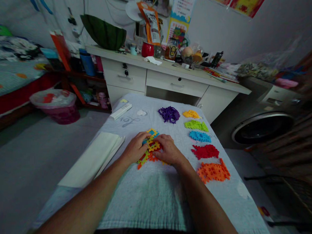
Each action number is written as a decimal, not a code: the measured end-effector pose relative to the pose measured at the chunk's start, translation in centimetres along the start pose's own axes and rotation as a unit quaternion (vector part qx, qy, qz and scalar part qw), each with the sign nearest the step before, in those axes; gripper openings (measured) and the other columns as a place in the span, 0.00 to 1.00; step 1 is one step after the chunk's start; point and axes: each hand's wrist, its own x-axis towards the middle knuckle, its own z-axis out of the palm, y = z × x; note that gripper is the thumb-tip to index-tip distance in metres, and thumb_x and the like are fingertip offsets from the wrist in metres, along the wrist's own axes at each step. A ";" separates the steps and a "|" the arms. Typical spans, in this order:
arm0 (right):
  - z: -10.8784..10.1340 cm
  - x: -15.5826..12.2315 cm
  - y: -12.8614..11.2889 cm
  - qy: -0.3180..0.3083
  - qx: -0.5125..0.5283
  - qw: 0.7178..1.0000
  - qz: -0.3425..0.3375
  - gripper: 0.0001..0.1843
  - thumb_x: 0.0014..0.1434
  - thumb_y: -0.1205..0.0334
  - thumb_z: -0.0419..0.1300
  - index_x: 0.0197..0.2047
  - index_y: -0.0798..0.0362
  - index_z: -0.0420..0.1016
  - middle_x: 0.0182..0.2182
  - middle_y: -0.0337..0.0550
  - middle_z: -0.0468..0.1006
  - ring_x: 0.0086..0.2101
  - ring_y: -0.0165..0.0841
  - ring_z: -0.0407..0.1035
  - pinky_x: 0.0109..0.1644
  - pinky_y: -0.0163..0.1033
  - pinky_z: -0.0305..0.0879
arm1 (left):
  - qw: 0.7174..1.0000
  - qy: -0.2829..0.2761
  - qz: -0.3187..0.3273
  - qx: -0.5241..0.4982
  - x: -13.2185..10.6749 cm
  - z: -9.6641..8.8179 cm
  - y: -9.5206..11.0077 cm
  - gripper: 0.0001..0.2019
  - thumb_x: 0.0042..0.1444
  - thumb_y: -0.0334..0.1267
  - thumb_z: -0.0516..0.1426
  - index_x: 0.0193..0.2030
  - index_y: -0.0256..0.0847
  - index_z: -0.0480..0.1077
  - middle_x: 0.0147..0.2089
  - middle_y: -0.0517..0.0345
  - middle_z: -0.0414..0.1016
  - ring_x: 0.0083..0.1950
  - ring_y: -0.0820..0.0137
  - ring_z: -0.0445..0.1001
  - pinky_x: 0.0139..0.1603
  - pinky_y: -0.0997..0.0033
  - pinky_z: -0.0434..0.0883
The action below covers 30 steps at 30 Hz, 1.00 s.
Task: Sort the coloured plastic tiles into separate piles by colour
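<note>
A flat cluster of joined plastic grid pieces (151, 146), yellow, blue, green and orange, lies on the towel-covered table (147, 199). My left hand (134, 149) grips its left side with curled fingers. My right hand (168, 149) presses on its right side, fingers bent over the pieces. Sorted heaps of loose pieces lie to the right: purple (169, 114), yellow (191, 114), green (196, 125), blue (200, 136), red (205, 151) and orange (213, 171).
A folded white cloth (92, 159) lies at the table's left edge, a white box (120, 111) at the far left. Beyond stand a cluttered white desk (170, 79), a washing machine (264, 125) at right, and a pink bin (57, 105) on the floor at left.
</note>
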 end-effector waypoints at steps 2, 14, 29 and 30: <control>0.0 0.0 -0.1 0.003 -0.012 1.000 -0.003 0.24 0.52 0.61 0.68 0.53 0.51 0.74 0.49 0.48 0.72 0.49 0.41 0.63 0.56 0.48 0.57 | 1.000 0.006 -0.004 0.000 0.0 0.1 -0.1 0.22 0.50 0.27 0.50 0.52 0.39 0.69 0.56 0.50 0.70 0.60 0.63 0.68 0.65 0.57 0.63; -2.4 1.4 1.3 0.085 0.014 0.996 0.030 0.11 0.65 0.64 0.53 0.39 0.55 0.77 0.36 0.46 0.75 0.40 0.34 0.67 0.47 0.38 0.61 | 0.997 0.014 -0.007 0.079 0.2 -0.1 0.4 0.23 0.46 0.29 0.51 0.51 0.39 0.70 0.56 0.49 0.72 0.59 0.59 0.67 0.63 0.53 0.63; -13.1 2.2 13.9 0.362 0.254 0.824 0.354 0.12 0.49 0.75 0.60 0.35 0.54 0.64 0.17 0.30 0.68 0.17 0.25 0.65 0.23 0.29 0.65 | 0.995 -0.024 -0.011 0.099 0.1 0.1 -0.1 0.23 0.48 0.32 0.51 0.53 0.37 0.70 0.58 0.47 0.72 0.60 0.57 0.68 0.63 0.51 0.64; -13.5 2.4 14.6 0.372 0.261 0.814 0.360 0.12 0.49 0.76 0.60 0.34 0.54 0.64 0.16 0.30 0.67 0.17 0.25 0.65 0.22 0.28 0.65 | 0.995 -0.025 -0.012 0.101 0.1 0.1 -0.1 0.23 0.49 0.32 0.51 0.53 0.37 0.70 0.58 0.47 0.72 0.60 0.57 0.68 0.64 0.51 0.64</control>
